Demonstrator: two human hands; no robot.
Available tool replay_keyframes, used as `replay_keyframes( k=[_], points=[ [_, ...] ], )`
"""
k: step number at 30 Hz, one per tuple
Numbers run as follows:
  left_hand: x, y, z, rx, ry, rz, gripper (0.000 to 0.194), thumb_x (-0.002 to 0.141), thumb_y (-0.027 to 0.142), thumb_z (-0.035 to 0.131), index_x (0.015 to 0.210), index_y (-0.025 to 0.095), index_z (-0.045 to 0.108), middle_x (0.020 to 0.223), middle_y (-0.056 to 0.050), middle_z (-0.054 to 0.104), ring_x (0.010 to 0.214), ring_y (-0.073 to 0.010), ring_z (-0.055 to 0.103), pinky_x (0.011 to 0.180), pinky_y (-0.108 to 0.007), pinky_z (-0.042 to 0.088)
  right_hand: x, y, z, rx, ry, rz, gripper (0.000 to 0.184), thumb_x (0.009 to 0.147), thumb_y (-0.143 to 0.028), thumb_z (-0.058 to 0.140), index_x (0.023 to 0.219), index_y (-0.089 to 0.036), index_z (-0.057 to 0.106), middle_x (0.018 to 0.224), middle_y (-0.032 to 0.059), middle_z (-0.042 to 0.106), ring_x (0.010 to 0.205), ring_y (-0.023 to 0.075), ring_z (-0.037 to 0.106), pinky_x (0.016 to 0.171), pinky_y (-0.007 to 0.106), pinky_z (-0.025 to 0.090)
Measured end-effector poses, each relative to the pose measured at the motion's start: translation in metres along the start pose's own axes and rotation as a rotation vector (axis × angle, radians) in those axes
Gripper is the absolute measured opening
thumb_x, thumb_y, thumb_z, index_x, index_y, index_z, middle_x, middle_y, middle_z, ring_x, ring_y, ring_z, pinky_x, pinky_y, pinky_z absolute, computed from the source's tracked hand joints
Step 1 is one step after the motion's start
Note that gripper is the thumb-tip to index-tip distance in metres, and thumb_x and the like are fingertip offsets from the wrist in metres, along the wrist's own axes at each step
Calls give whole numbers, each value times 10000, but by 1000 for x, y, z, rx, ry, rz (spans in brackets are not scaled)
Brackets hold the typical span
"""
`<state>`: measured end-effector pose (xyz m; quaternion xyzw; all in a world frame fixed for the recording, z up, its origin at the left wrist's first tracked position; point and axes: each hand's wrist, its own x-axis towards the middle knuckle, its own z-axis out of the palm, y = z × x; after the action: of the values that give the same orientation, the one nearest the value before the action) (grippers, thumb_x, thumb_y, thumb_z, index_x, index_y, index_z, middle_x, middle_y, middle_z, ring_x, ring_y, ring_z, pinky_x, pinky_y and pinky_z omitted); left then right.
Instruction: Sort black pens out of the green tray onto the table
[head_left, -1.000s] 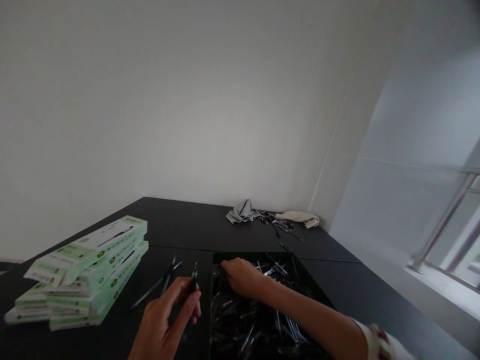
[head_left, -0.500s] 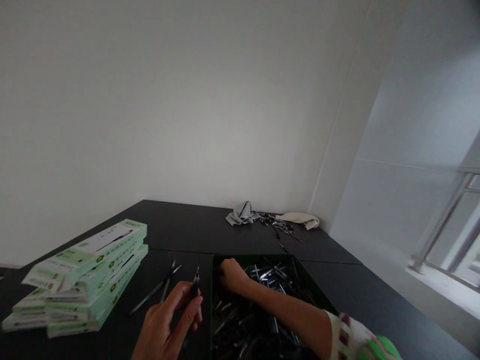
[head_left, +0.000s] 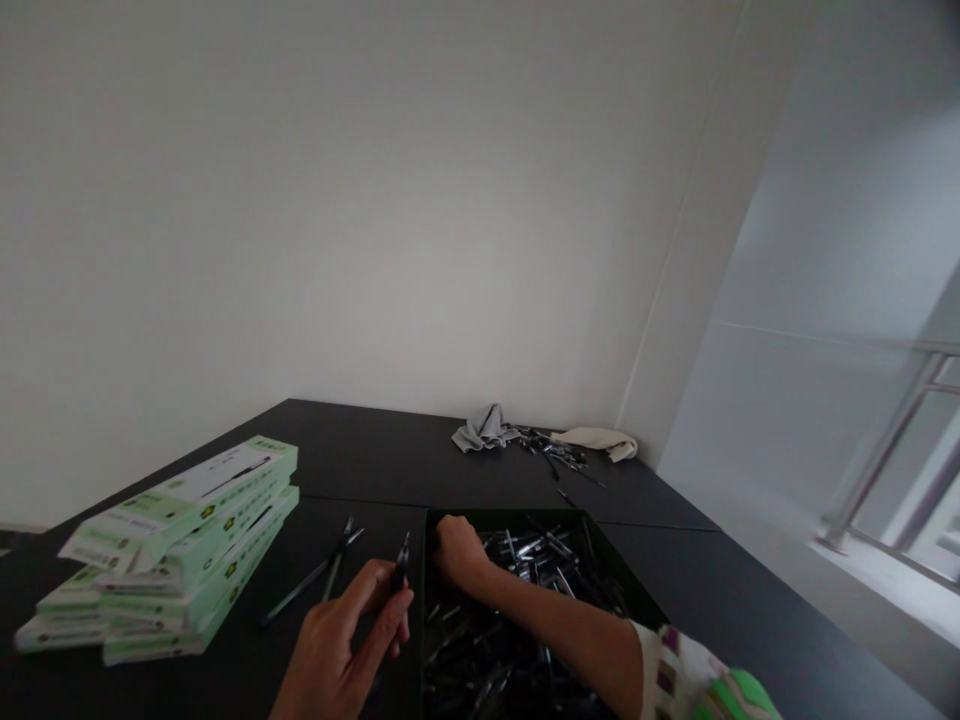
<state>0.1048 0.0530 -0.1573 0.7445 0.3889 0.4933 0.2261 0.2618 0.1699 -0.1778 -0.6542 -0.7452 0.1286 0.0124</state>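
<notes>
Head cam: left hand [head_left: 351, 632] is pinching a dark pen [head_left: 400, 574], tip up, beside the dark bin [head_left: 510, 514]; right hand [head_left: 460, 553] is sitting in its far-left corner (fingers hidden, can't tell grip).

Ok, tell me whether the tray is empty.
Not empty: jumbled pens lie in the tray, beside the right hand.

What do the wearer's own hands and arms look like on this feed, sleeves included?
The left hand is ungloved, with no sleeve in view. The right hand is ungloved too, and the right forearm is bare up to a whitish sleeve with dark purplish-brown squares near the cuff and a bright green patch.
</notes>
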Motion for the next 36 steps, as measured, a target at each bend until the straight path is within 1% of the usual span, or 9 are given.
replay_keyframes(
  k=[6,9,15,20,24,27,30,33,36],
  points=[
    [-1,1,0,13,2,1,173,938,357,451,839,245,539,605,72,602,530,-102,615,560,-172,465,-5,-4,-1,-74,-1,-26,278,901,-299,590,1143,-164,578,1131,74,607,984,216,616,809,393,527],
    [-1,2,1,15,1,10,181,938,349,454,817,244,539,595,73,596,526,-102,611,560,-172,462,-9,-4,-1,-107,13,-56,268,905,-302,584,1135,-164,583,1127,74,610,982,215,617,813,394,525],
    [-1,0,2,42,0,48,164,937,330,451,823,242,528,563,72,587,496,-108,598,531,-171,456,-12,-2,-1,-169,46,-143,244,906,-303,582,1102,-157,598,1098,71,624,963,207,624,810,389,526],
    [0,-2,3,114,-51,68,139,943,329,439,877,248,531,569,77,605,480,-105,608,518,-166,452,-15,6,-10,-215,85,-238,211,919,-305,562,1048,-149,619,1068,64,644,976,207,624,850,415,509],
    [-1,-4,5,168,-113,50,168,957,344,409,856,252,505,571,80,609,492,-105,622,527,-173,439,-17,11,-17,-244,23,-285,233,911,-305,574,1084,-153,607,1100,69,629,983,211,619,840,410,514],
    [-1,-5,6,195,-135,34,199,967,356,387,838,249,493,577,76,606,515,-106,630,545,-178,434,-17,13,-16,-258,-40,-287,264,905,-307,583,1119,-153,590,1116,75,617,967,211,620,814,402,526],
    [-1,-6,5,229,-157,24,210,975,364,360,862,243,489,588,72,613,516,-105,633,546,-175,436,-18,13,-15,-243,-60,-308,268,906,-311,581,1119,-149,589,1116,77,617,968,212,620,819,408,524],
    [0,-7,4,271,-169,20,220,977,369,353,870,237,492,581,72,621,509,-107,639,545,-176,433,-22,13,-20,-186,-44,-340,225,903,-304,583,1058,-144,614,1071,68,640,959,206,626,830,411,515],
    [1,-8,4,328,-183,25,237,974,364,364,852,230,517,580,59,634,528,-125,654,540,-192,416,-30,15,-34,-77,-35,-394,113,862,-205,597,877,-119,669,920,77,693,894,203,650,807,341,497]
  ],
)
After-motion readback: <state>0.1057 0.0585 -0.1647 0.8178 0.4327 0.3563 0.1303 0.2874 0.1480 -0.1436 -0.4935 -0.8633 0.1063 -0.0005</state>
